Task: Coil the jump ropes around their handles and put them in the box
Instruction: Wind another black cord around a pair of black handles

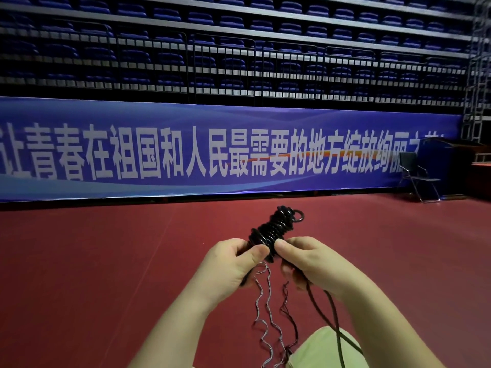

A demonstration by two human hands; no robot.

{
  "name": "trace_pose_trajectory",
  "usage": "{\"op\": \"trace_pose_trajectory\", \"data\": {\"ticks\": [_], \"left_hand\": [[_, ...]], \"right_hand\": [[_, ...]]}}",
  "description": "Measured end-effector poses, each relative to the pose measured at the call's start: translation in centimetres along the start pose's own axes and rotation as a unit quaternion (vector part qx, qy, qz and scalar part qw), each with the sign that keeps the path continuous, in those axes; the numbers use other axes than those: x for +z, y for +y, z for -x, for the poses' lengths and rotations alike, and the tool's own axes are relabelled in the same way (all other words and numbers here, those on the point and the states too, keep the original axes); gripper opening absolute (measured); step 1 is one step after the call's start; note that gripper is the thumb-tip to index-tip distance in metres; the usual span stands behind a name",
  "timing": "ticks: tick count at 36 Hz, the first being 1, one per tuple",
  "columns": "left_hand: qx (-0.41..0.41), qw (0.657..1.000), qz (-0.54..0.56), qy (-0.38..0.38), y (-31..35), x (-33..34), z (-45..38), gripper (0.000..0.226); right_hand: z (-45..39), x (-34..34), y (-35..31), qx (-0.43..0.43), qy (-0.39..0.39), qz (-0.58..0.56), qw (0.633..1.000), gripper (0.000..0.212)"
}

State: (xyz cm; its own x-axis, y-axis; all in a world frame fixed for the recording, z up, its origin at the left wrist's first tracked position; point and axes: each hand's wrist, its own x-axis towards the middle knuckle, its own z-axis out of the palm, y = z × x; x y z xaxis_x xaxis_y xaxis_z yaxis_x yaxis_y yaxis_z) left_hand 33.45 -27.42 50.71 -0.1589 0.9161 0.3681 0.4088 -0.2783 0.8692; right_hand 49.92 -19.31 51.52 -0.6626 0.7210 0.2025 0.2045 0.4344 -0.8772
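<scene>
**Rope half-wound, both hands on it**

Nearest lay a pale green trouser knee, with loose rope trailing down across it and thin frayed threads dangling beside. Above that, the left hand had its fingers curled round the lower end of the black coil, thumb pressed on top. The right hand pinched the coil from the other side with thumb and forefinger, the slack rope running out beneath its palm. The coil stood tilted up and away from the person, wound thick over the handles, a small ring sticking out at its far tip. No box showed anywhere.

Beyond stretched a red floor. At its far edge hung a long blue banner in large white Chinese characters, reading in part "让青春在祖国和人民最需要的地方绽放绚丽"; its right end was hidden behind a folding chair. Behind rose tiers of blue seats behind railings.
</scene>
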Motion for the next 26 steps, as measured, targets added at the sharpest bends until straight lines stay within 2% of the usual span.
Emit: {"op": "trace_pose_trajectory", "data": {"ticks": [8,11,15,21,23,26], "left_hand": [[0.010,0.997,-0.063,0.036,-0.5,0.1,-0.3,0.031],[0.009,0.992,-0.114,0.052,-0.6,0.1,-0.3,0.029],[0.018,0.972,-0.220,0.085,-0.5,0.5,-0.1,0.027],[0.038,0.936,-0.332,0.111,0.6,0.9,0.1,0.038],[0.041,0.937,-0.332,0.105,0.9,1.0,0.1,0.038],[0.011,0.972,-0.232,0.031,0.8,0.7,-0.1,0.030]], "right_hand": [[-0.1,0.4,0.5,0.023,0.021,0.030,0.999,0.043],[0.0,0.7,0.3,0.028,0.027,0.007,0.999,0.035],[0.3,0.9,-0.3,0.013,0.027,-0.022,0.999,0.030],[0.6,0.8,-0.9,0.003,0.046,-0.076,0.996,0.040],[0.6,0.8,-0.9,-0.004,0.063,-0.089,0.994,0.045],[0.8,0.8,-1.0,-0.019,0.085,-0.090,0.992,0.045]]}}
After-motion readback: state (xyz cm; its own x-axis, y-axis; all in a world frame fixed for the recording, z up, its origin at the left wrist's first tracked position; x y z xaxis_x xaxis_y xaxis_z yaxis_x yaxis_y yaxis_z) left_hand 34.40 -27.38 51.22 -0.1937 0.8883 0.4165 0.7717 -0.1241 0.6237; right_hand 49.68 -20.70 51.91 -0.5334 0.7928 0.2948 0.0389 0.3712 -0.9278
